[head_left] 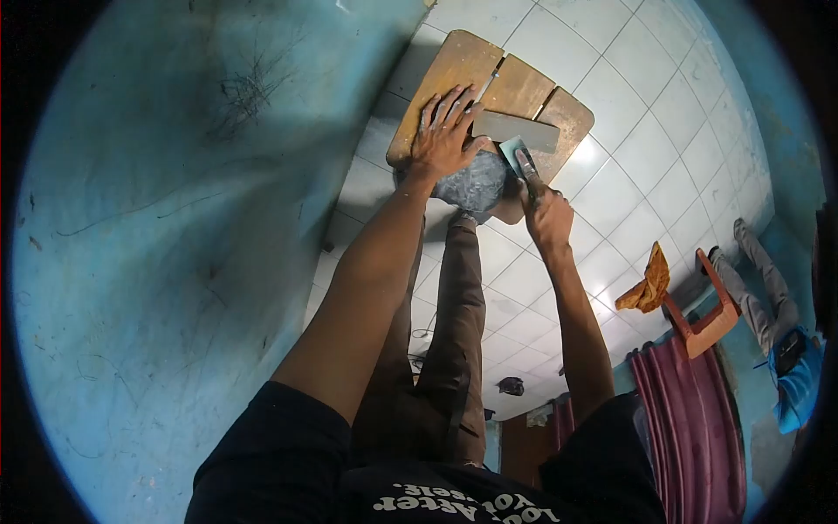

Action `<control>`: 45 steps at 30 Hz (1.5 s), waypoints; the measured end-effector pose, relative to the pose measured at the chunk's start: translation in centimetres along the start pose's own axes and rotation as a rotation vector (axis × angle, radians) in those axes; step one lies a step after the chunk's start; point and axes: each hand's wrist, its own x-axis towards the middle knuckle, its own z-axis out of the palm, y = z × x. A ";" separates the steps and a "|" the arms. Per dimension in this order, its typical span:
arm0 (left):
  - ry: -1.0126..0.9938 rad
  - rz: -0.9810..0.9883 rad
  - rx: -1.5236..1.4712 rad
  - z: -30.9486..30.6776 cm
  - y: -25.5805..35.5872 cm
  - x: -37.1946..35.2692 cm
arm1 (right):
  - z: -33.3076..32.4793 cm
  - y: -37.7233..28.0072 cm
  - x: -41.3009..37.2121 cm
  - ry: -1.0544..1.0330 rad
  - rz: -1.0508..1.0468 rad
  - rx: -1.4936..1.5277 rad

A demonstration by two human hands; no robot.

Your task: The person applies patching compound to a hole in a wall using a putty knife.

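My left hand [448, 138] lies with spread fingers on a worn wooden slatted top [454, 65], its wrist next to a dusty dark grey rounded thing [476, 182] whose kind I cannot make out. Grey dust marks the fingers. My right hand [546, 205] is closed on a small flat scraper [515, 153], one finger stretched along its pale greenish face. Just beyond the scraper, a long flat grey strip [519, 131] rests across the wooden slats. The grip end of the scraper is hidden in my palm.
A blue wall [218, 192] rises close on the left, above white floor tiles [663, 122]. To the right are a red-orange plastic stool [707, 327], an orange-brown cloth [648, 281], a purple curtain [685, 419] and another person's legs [759, 279].
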 end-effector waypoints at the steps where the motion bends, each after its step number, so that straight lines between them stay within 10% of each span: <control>1: 0.006 -0.010 0.001 0.2 0.2 -0.1 | -1.4 -0.3 0.3 -0.032 -0.033 -0.033; 3: 0.007 -0.027 -0.007 0.1 0.8 -0.2 | -3.5 -1.7 2.0 0.068 0.369 0.204; 5: -0.004 0.000 0.001 -0.1 0.1 0.2 | -2.2 -2.1 0.9 -0.145 -0.013 -0.076; 8: 0.024 -0.016 -0.028 0.5 0.7 -0.4 | -3.6 -1.2 2.0 -0.005 0.275 0.114; 11: 0.026 0.004 -0.005 0.3 0.1 -0.1 | -1.0 -1.2 0.7 -0.080 -0.096 -0.004; 17: -0.003 0.000 0.003 -0.1 -0.1 0.2 | -0.7 0.7 1.6 -0.145 -0.027 -0.067; 19: 0.003 -0.026 -0.013 0.3 0.6 -0.2 | -3.8 1.1 2.7 0.134 0.446 0.188; 21: -0.013 -0.025 -0.014 0.1 0.3 0.0 | -4.3 1.9 3.2 0.294 0.467 0.322; 30: -0.014 -0.024 -0.014 0.1 0.3 -0.1 | -4.9 -0.3 0.9 -0.122 0.289 0.597; 32: -0.009 -0.025 -0.008 0.1 0.3 0.0 | -3.9 0.2 1.1 0.191 -0.113 0.238; 35: -0.009 -0.024 0.004 0.1 0.4 -0.1 | -4.2 -0.4 0.2 0.074 -0.171 0.074; 45: 0.003 -0.023 0.008 0.2 0.5 -0.1 | -2.8 -0.3 0.2 -0.006 0.091 0.093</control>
